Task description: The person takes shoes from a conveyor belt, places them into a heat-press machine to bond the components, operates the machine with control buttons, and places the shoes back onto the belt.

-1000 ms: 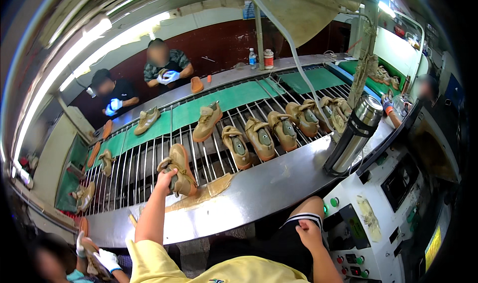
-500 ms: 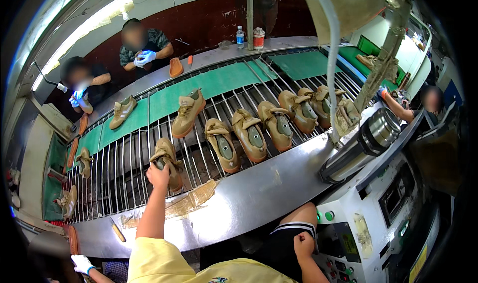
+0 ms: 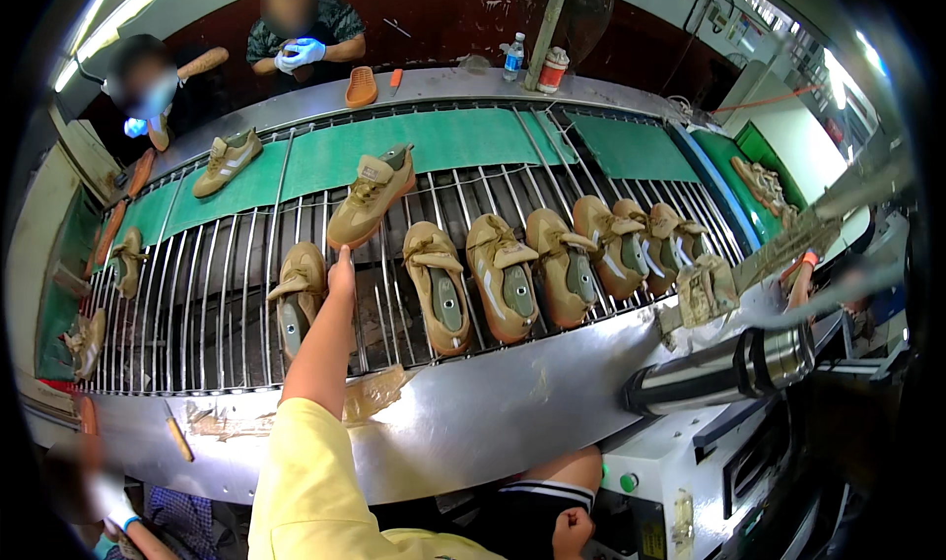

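Observation:
My left hand [image 3: 341, 272] reaches up over the metal rails, its fingertips at the toe of a tan sneaker [image 3: 372, 197] that lies slantwise, heel away from me. Most of its fingers are hidden, so I cannot tell whether they grip. Just left of that forearm is another tan sneaker [image 3: 300, 274], toe pointing away, partly covered by the arm. To the right, several more sneakers stand in a row, including one with a grey-green insole [image 3: 437, 289] and one with white stripes [image 3: 501, 274]. My right hand [image 3: 572, 533] is a closed fist beside my thigh, with nothing visible in it.
A steel ledge [image 3: 493, 397] borders the rails, with a steel thermos [image 3: 724, 368] at its right and a wooden-handled tool [image 3: 177, 437] at its left. Green matting [image 3: 434, 134] covers the far rails. Two gloved people work opposite; another gloved hand [image 3: 120, 506] shows at lower left.
My left hand has left the near sneaker's opening and moved farther out to the toe of the slanted sneaker. The view has shifted. My right hand stays closed by my thigh.

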Action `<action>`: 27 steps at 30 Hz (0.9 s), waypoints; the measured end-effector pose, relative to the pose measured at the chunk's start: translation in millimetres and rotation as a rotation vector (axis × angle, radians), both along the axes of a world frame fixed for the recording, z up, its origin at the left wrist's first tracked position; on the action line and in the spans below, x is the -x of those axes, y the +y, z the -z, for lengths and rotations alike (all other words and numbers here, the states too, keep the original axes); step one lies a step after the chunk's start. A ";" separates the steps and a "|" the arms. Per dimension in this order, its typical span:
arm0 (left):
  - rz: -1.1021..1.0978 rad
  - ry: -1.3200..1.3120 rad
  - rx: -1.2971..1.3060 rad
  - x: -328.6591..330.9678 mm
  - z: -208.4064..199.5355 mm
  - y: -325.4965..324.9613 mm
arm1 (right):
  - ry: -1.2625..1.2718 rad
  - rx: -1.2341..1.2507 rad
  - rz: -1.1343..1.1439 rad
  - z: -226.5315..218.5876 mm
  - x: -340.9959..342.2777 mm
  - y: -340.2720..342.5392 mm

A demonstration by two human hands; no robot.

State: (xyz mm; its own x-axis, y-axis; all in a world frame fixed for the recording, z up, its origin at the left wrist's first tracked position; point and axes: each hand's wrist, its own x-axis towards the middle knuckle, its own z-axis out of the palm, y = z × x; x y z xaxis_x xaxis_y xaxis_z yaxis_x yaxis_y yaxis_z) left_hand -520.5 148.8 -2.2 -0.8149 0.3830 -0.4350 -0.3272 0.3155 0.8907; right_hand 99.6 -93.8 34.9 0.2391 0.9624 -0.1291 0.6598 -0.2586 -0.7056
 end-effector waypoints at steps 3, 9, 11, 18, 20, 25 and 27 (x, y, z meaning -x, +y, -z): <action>-0.038 -0.170 -0.286 15.3 6.0 28.7 | -0.032 -0.106 -0.131 -28.5 11.5 0.5; -0.104 -0.282 -0.459 52.3 14.6 45.6 | -0.098 -0.088 -0.091 -30.2 14.1 -2.5; -0.149 -0.257 -0.488 51.8 14.6 51.3 | -0.121 -0.115 -0.116 -27.9 10.8 -3.1; -0.148 -0.053 -0.487 39.2 -47.1 64.6 | -0.103 -0.085 -0.095 -38.4 12.2 -14.3; -0.157 0.105 -0.376 27.7 -80.2 76.9 | -0.127 -0.063 -0.081 -41.5 14.2 -16.5; 0.038 0.298 -0.118 -4.5 -188.6 37.5 | -0.005 0.085 -0.034 -11.2 4.0 -24.4; 0.131 0.415 -0.020 12.4 -221.9 -6.4 | -0.011 0.109 -0.142 -34.1 16.6 -12.4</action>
State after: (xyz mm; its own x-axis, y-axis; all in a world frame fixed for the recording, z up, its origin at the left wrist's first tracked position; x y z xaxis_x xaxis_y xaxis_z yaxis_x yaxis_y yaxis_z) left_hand -532.9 142.4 219.7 -0.8632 0.4997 -0.0725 0.1010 0.3116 0.9448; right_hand 83.0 -106.3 69.0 0.1041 0.9669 -0.2329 0.7026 -0.2373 -0.6709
